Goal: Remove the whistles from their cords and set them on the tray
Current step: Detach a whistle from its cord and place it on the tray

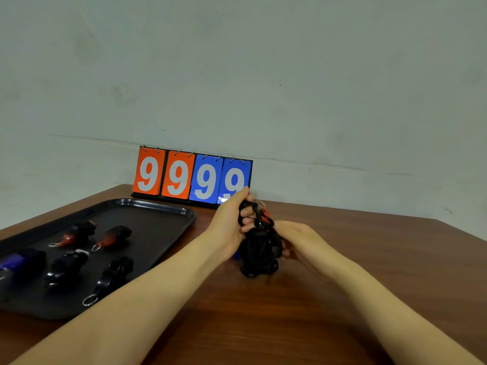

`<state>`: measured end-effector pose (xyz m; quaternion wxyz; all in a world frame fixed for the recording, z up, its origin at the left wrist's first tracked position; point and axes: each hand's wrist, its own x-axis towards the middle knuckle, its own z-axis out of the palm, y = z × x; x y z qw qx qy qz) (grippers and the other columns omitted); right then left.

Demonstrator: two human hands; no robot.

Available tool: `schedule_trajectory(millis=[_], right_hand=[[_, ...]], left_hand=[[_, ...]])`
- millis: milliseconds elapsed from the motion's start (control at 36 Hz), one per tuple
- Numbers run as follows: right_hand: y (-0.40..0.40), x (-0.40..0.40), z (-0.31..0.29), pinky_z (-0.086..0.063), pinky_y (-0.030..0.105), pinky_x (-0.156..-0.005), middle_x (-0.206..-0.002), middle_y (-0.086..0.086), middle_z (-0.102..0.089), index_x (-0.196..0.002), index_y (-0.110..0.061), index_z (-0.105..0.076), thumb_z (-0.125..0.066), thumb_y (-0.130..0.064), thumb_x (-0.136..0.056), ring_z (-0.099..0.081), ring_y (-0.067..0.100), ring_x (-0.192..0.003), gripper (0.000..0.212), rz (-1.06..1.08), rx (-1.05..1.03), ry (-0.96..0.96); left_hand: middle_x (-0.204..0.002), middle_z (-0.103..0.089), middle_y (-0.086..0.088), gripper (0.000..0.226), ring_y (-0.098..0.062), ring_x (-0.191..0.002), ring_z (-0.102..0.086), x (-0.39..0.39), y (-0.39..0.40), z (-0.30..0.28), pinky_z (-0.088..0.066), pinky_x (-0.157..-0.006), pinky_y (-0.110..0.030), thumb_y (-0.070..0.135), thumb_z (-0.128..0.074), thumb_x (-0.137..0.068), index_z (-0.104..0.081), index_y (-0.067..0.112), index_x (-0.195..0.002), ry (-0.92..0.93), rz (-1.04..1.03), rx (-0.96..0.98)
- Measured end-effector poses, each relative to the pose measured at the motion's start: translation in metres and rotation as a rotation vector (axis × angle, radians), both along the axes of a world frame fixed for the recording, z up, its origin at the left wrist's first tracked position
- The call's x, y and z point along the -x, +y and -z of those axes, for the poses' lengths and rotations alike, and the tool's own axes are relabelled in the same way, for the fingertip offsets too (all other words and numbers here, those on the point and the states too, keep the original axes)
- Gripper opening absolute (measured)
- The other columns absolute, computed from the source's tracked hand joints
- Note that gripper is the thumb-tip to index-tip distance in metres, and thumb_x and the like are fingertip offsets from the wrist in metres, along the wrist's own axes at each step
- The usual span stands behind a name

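A tangled bundle of black cords (259, 248) hangs between my hands above the brown table. My left hand (230, 222) grips the top of the bundle, where a red whistle (265, 216) with a metal ring shows among the cords. My right hand (297, 239) holds the bundle from the right side. The black tray (163, 214) lies to the left. On it rest two red-and-black whistles (76, 234) (113, 237), a blue one (15, 260) and two black ones (67, 268) (113, 276), some with metal rings.
A flip scoreboard (192, 177) reading 9 9 9 9 on orange and blue cards stands against the wall behind the tray. The wooden table (369, 259) stretches to the right and toward me. A pale wall closes off the back.
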<state>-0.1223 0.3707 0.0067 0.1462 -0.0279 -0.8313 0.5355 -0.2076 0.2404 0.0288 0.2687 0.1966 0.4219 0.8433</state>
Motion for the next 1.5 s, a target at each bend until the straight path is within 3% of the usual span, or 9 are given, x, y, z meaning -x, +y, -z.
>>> schedule_trajectory(millis=[194,278,444,528,750,1056,1222,1361,1500], right_hand=[[-0.004,0.0,0.0,-0.039,0.027,-0.065,-0.079,0.007,-0.059,-0.093,-0.012,-0.07,-0.072,-0.035,-0.08,-0.048,0.015,-0.066,0.026,-0.12,0.139,0.017],[-0.003,0.001,0.001,-0.043,0.034,-0.078,-0.092,0.009,-0.065,-0.099,-0.01,-0.066,-0.068,-0.038,-0.077,-0.057,0.022,-0.085,0.035,-0.1,0.187,0.06],[0.003,0.0,-0.01,-0.038,0.027,-0.071,-0.07,-0.008,-0.059,-0.083,-0.013,-0.064,-0.065,-0.027,-0.079,-0.054,0.002,-0.06,0.014,0.035,0.459,0.298],[0.007,-0.004,-0.018,-0.044,0.034,-0.087,-0.085,0.004,-0.063,-0.097,-0.008,-0.066,-0.052,-0.019,-0.093,-0.06,0.014,-0.083,0.018,0.111,0.644,0.36],[0.009,-0.016,-0.033,-0.045,0.018,-0.056,-0.066,-0.003,-0.047,-0.089,-0.013,-0.059,-0.055,-0.03,-0.093,-0.043,0.006,-0.052,0.018,0.102,0.932,0.409],[0.022,-0.018,-0.03,-0.029,0.015,-0.05,-0.042,-0.016,-0.043,-0.097,-0.015,-0.071,-0.057,-0.032,-0.095,-0.039,0.002,-0.04,0.023,0.434,0.11,0.452],[0.029,-0.02,-0.027,-0.043,0.019,-0.068,-0.078,-0.012,-0.068,-0.078,-0.022,-0.069,-0.066,-0.039,-0.087,-0.06,0.001,-0.078,0.019,0.567,-0.284,0.423],[0.043,-0.018,-0.023,-0.031,0.027,-0.053,-0.052,0.002,-0.04,-0.079,-0.017,-0.07,-0.057,-0.033,-0.095,-0.035,0.016,-0.049,0.026,0.629,-0.156,0.424],[0.054,-0.007,-0.01,-0.042,0.029,-0.078,-0.117,0.006,-0.062,-0.12,-0.015,-0.058,-0.051,-0.023,-0.097,-0.055,0.017,-0.098,0.025,0.651,-0.22,0.111]], left_hand=[[-0.05,-0.043,0.007,0.02,-0.004,-0.042,-0.033,0.003,-0.004,-0.004,-0.024,-0.039,-0.016,0.026,-0.048,-0.099,-0.051,0.015,-0.082,0.078,-0.175,0.066],[-0.05,-0.045,0.006,0.021,-0.006,-0.043,-0.031,0.003,-0.006,-0.004,-0.023,-0.041,-0.018,0.023,-0.046,-0.098,-0.05,0.015,-0.079,0.156,-0.144,0.125],[-0.063,-0.047,0.005,0.027,-0.006,-0.054,-0.039,0.007,0.0,0.005,-0.033,-0.053,-0.02,0.029,-0.041,-0.101,-0.053,0.016,-0.081,0.599,-0.324,0.44],[-0.068,-0.054,0.005,0.027,-0.008,-0.063,-0.049,0.008,0.001,0.006,-0.037,-0.059,-0.021,0.031,-0.042,-0.101,-0.055,0.019,-0.08,0.678,-0.387,0.459],[-0.064,-0.048,0.008,0.023,-0.006,-0.057,-0.041,0.011,-0.001,0.002,-0.034,-0.054,-0.021,0.033,-0.047,-0.099,-0.063,0.022,-0.086,0.69,-0.427,0.413],[-0.052,-0.031,0.005,0.021,-0.006,-0.044,-0.023,0.01,-0.013,-0.012,-0.021,-0.039,-0.017,0.027,-0.051,-0.098,-0.064,0.016,-0.086,0.364,-0.37,0.203],[-0.051,-0.029,0.006,0.021,-0.007,-0.044,-0.021,0.017,-0.019,-0.013,-0.02,-0.039,-0.019,0.029,-0.052,-0.098,-0.066,0.018,-0.085,0.315,-0.458,0.137],[-0.052,-0.029,0.005,0.019,-0.007,-0.043,-0.021,0.024,-0.023,-0.015,-0.021,-0.037,-0.019,0.03,-0.052,-0.098,-0.067,0.02,-0.091,0.285,-0.486,0.145],[-0.053,-0.027,0.005,0.022,-0.007,-0.045,-0.02,0.021,-0.019,-0.011,-0.019,-0.039,-0.019,0.029,-0.05,-0.099,-0.068,0.015,-0.098,0.34,-0.326,0.181]])
